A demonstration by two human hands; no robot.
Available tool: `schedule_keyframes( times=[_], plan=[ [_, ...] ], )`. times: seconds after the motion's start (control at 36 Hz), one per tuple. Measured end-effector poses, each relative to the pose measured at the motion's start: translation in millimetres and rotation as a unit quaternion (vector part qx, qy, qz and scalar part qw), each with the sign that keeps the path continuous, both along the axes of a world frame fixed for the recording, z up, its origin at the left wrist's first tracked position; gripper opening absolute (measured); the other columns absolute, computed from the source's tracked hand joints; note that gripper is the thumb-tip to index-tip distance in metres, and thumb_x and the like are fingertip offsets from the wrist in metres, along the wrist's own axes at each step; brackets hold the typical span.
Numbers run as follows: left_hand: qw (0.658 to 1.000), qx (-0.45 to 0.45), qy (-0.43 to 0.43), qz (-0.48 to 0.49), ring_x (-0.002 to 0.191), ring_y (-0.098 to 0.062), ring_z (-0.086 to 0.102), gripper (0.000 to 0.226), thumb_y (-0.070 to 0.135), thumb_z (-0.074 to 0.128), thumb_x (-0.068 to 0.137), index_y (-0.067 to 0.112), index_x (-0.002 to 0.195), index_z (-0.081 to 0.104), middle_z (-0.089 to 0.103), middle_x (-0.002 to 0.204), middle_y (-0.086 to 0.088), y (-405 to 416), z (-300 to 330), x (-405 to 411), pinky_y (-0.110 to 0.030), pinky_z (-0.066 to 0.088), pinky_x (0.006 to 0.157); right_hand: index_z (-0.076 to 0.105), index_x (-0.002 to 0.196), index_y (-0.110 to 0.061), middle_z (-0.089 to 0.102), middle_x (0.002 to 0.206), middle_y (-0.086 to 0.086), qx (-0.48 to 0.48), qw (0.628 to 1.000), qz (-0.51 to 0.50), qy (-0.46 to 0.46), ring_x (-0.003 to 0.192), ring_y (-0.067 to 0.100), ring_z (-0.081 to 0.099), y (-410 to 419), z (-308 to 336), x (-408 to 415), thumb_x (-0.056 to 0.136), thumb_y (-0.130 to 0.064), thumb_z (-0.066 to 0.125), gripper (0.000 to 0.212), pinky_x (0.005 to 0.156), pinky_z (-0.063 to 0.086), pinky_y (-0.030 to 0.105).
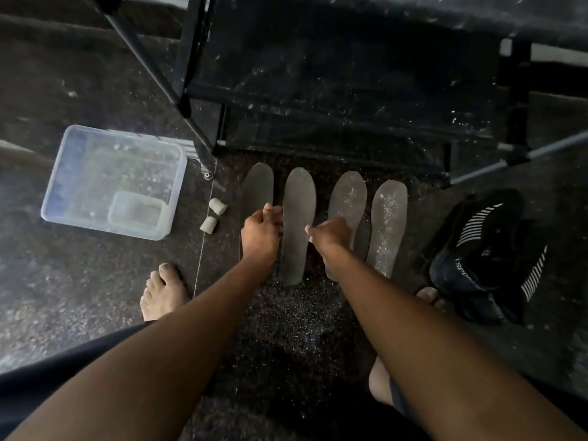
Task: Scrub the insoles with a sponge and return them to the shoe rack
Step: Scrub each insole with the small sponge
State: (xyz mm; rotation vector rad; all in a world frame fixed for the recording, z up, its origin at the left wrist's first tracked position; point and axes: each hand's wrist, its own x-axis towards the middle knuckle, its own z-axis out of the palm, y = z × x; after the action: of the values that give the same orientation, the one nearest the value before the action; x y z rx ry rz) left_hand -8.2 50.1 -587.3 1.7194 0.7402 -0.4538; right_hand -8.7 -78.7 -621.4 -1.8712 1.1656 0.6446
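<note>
Four grey insoles lie side by side on the dark floor in front of the black shoe rack (350, 90). My left hand (261, 230) rests on the leftmost insole (258, 181), its fingers curled round that insole's right edge. The second insole (297, 218) lies flat between my hands. My right hand (331, 233) covers the third insole (348, 194), fingers curled over it and thumb reaching toward the second. The fourth insole (386, 224) is speckled with white flecks. Two small pale sponge pieces (213, 214) sit on the floor to the left.
A clear plastic tub (63, 173) holding a smaller tray (136, 211) stands at the left. Black sneakers (483, 256) lie at the right. Tripod legs (165, 78) cross in front of the rack. My bare feet (164, 291) flank the insoles.
</note>
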Motion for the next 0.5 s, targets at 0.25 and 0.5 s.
schedule_keyframes(
  times=[0.25, 0.5],
  plan=[
    [0.998, -0.009, 0.029, -0.051, 0.084, -0.016, 0.069, 0.035, 0.042, 0.046, 0.108, 0.028, 0.087, 0.071, 0.075, 0.091, 0.004, -27, 5, 0, -0.038, 0.057, 0.080, 0.074, 0.094, -0.003, 0.075, 0.091, 0.013, -0.069, 0.996, 0.044, -0.036, 0.082, 0.031, 0.072, -27, 0, -18, 0.091, -0.027, 0.063, 0.027, 0.063, 0.052, 0.031],
    [0.988, -0.015, 0.084, -0.131, 0.086, -0.025, 0.072, 0.021, 0.032, 0.054, 0.104, 0.027, 0.093, 0.071, 0.076, 0.094, -0.003, -76, -3, -5, -0.047, 0.059, 0.085, 0.069, 0.082, -0.003, 0.073, 0.084, 0.015, -0.113, 0.990, -0.039, -0.070, 0.082, 0.033, 0.070, -87, 6, -29, 0.093, -0.028, 0.062, 0.028, 0.065, 0.050, 0.033]
  ],
)
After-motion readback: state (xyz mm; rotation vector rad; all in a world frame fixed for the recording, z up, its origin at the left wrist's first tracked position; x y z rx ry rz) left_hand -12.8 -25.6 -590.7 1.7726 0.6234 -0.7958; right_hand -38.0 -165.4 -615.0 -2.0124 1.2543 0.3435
